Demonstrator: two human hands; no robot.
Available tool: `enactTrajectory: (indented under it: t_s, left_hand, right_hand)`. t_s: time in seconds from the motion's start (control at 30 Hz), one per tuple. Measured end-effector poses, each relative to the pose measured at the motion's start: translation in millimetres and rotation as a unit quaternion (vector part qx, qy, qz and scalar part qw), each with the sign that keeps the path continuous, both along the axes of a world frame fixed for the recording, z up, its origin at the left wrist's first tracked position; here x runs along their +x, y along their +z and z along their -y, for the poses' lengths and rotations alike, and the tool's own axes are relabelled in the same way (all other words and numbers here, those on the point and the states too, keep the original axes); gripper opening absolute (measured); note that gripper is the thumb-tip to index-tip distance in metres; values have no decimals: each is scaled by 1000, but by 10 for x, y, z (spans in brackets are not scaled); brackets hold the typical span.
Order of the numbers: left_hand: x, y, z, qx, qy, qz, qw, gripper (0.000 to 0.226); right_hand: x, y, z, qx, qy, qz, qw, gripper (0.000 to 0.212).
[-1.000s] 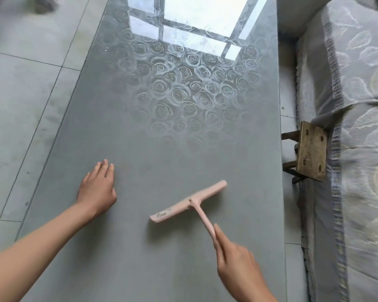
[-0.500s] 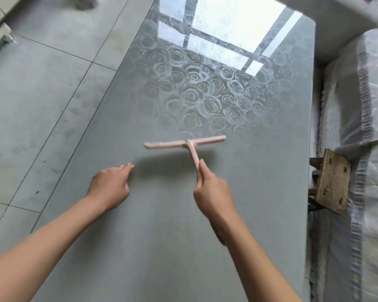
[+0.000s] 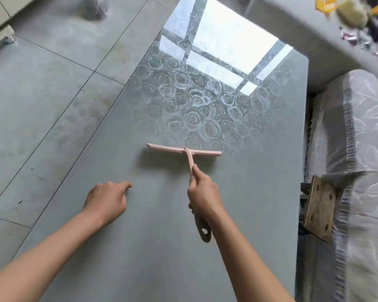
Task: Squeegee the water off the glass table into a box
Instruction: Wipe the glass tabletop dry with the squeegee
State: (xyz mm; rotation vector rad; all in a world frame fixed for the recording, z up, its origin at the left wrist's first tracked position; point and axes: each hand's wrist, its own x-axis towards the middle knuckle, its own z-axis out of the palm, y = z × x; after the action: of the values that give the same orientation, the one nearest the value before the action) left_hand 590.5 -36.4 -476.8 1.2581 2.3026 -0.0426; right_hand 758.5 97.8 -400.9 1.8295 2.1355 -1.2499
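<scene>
1. The squeegee [image 3: 184,151] lies mid-table, at the near edge of the rose pattern. Its blade runs crosswise, left to right, and its handle points back toward the person.
2. Whether the blade edge touches the glass cannot be told. A shadow lies just on its near side.
3. The right hand [image 3: 203,194] grips the handle, fingers wrapped round it and thumb laid along the top. The handle's dark end pokes out below the wrist.
4. The left hand [image 3: 106,200] holds nothing. Its fingers are loosely curled and rest on the table [image 3: 140,247], well left of the handle and nearer the person than the blade.
5. Judgement: the blade is straight ahead of the right hand and square to the table's length, so the coming stroke runs lengthwise. The right hand alone drives it.
6. No box is in view, and no water can be made out on the glass.
7. A stool [image 3: 319,207] stands just off the table's right edge, against the sofa [image 3: 362,149].
8. Change: a second ago the blade lay slanted and closer in, and the left hand lay flat with straight fingers. The blade is now farther up the table and squared, and the left fingers have curled
</scene>
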Motion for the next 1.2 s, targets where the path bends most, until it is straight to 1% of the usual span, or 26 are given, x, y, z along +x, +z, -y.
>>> enactTrajectory:
  t_s: [0.07, 0.13, 0.2, 0.27, 0.3, 0.37, 0.43, 0.47, 0.5, 0.57, 0.63, 0.67, 0.73, 0.8, 0.87, 0.93, 1.0, 1.1, 1.2]
  left_hand:
    - [10, 34, -38, -10, -6, -3, 1000, 37]
    - [-6, 96, -173, -18, -19, -13, 1000, 34]
    - [-51, 143, -287, -21, -26, -15, 999, 34]
    - [-104, 166, -440, -3, -26, -20, 999, 39]
    - [-125, 170, -506, 7, -22, -23, 999, 46]
    - [-134, 109, -622, 2, -25, -52, 998, 74]
    - [-106, -1, -745, -46, -36, -78, 995, 109]
    - [-83, -45, -803, -73, -36, -81, 993, 123]
    - [-42, -104, -859, -92, -30, -77, 992, 132]
    - [27, -159, -963, -109, -15, -60, 992, 140]
    - [71, -196, -1071, -122, 12, -44, 991, 143]
    - [108, -196, -1110, -136, 26, -31, 990, 144]
    - [120, -207, -1179, -169, 53, -2, 984, 145]
    - [112, -211, -1232, -201, 70, 31, 977, 145]
    - [112, -226, -1260, -227, 82, 46, 969, 145]
    - [127, -221, -1273, -244, 89, 51, 964, 148]
    - [127, -217, -1314, -262, 95, 57, 959, 150]
    - [115, -195, -1356, -282, 99, 61, 952, 150]
    - [151, -162, -1355, -288, 93, 68, 951, 149]
  right_hand:
    - [225, 80, 19, 10, 5, -28, 1000, 41]
    - [651, 171, 16, 21, -3, -40, 999, 43]
    - [1138, 231, 43, -6, -32, -43, 999, 44]
    - [1528, 284, 9, -27, -51, -30, 998, 44]
    - [1663, 281, -11, -30, -50, -14, 998, 44]
    - [1751, 204, -68, -17, -16, 17, 1000, 45]
    - [1636, 27, -178, 5, 24, 28, 999, 48]
    - [1523, -69, -251, 17, 29, 26, 999, 49]
    - [1391, -154, -331, 25, 34, 21, 999, 50]
    - [1073, -291, -558, 42, 37, 2, 998, 51]
    - [768, -364, -852, 47, 50, -18, 998, 50]
    - [694, -350, -973, 58, 63, -14, 996, 49]
    - [739, -294, -1151, 71, 93, -28, 993, 47]
    - [1032, -164, -1191, 82, 121, -48, 988, 49]
    - [1450, -39, -1170, 51, 126, -63, 989, 54]
    - [1767, 43, -1135, 7, 131, -45, 990, 58]
    - [1872, 9, -1176, -3, 160, -27, 987, 60]
    - [1547, -103, -1282, 7, 181, -38, 983, 62]
    - [816, -328, -1494, 36, 223, -76, 971, 60]
